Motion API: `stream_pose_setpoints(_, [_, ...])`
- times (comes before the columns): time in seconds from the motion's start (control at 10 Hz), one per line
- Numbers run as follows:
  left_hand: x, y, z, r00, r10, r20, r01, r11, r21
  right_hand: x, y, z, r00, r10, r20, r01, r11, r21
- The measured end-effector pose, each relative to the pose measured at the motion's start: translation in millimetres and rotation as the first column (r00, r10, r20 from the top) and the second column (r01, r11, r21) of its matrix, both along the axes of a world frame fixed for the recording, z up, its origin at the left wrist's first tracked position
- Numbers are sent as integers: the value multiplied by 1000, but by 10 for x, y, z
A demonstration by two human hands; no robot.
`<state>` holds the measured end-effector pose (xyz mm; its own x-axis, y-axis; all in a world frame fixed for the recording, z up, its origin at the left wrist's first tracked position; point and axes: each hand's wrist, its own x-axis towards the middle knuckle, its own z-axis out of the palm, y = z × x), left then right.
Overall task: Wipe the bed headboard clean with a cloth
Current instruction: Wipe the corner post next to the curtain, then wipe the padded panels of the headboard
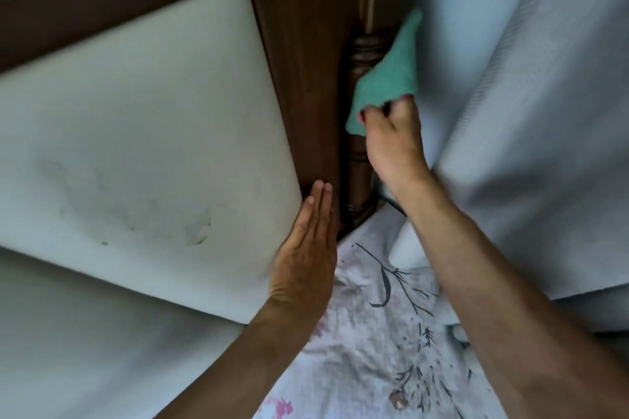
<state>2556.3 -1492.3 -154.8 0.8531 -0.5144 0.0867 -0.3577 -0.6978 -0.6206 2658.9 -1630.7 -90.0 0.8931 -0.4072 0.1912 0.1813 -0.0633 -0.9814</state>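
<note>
Head view: the right hand has its fingers curled, pinching the lower edge of a green cloth, which fans upward from them against the turned wooden post of the headboard. The cloth looks soft, light and easily bunched. The left hand rests flat, fingers straight, on the headboard's padded panel.

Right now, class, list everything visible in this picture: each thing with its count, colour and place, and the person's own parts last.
cloth: 1, green, against the turned post, held from below
turned post: 1, dark brown wood, at the headboard's right edge
wooden frame: 1, dark brown, beside the padded panel
padded panel: 1, white with grey smudges, left
curtain: 1, pale grey, right
bedsheet: 1, white with dark branch print, bottom
left hand: 1, flat against the panel's edge
right hand: 1, grips the cloth
</note>
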Motion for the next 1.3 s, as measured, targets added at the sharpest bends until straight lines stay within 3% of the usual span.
stream_pose_setpoints(0.1, [6,24,-10,1000,-6,14,5,999,47,62,-81,-167,997,68,44,-65,996,-55])
stream_pose_setpoints(0.2, [27,6,-23,1000,-13,24,12,999,33,-29,-116,-727,974,97,-206,-116,989,-86])
stream_pose_setpoints(0.3, [26,-7,-37,1000,-13,-9,13,1000,0,-133,-247,-1239,881,152,-448,-230,965,-124])
stream_pose_setpoints(0.4, [32,1,-21,1000,-12,-25,12,1000,-4,-110,-365,-1325,867,141,-479,-279,932,-232])
stream_pose_setpoints(0.5, [36,-15,-32,999,-26,-40,25,999,-43,-96,-319,-1169,937,89,-338,-177,954,-241])
stream_pose_setpoints(0.6, [39,-7,-58,998,-11,-62,8,999,-52,-125,-227,-1273,932,114,-344,-179,970,-165])
stream_pose_setpoints(0.7, [44,2,-75,997,2,-74,-3,1000,-21,-187,-171,-1436,870,42,-492,-178,956,-233])
stream_pose_setpoints(0.9, [-15,-19,-15,988,32,-149,-37,999,-29,-409,136,-789,965,-227,-131,209,968,-137])
stream_pose_setpoints(1.0, [-46,-7,46,980,-2,-200,-4,1000,-25,-477,327,-322,976,-184,119,193,979,-70])
stream_pose_setpoints(1.1, [-192,23,93,925,30,-379,-42,999,-25,-634,602,-91,986,130,110,-105,972,-209])
stream_pose_setpoints(1.2, [-385,75,105,919,85,-384,-143,981,-127,-932,829,-125,966,248,-71,-257,911,-322])
stream_pose_setpoints(1.3, [-514,217,262,964,-50,-262,-71,899,-432,-913,953,331,968,248,-31,-247,934,-259])
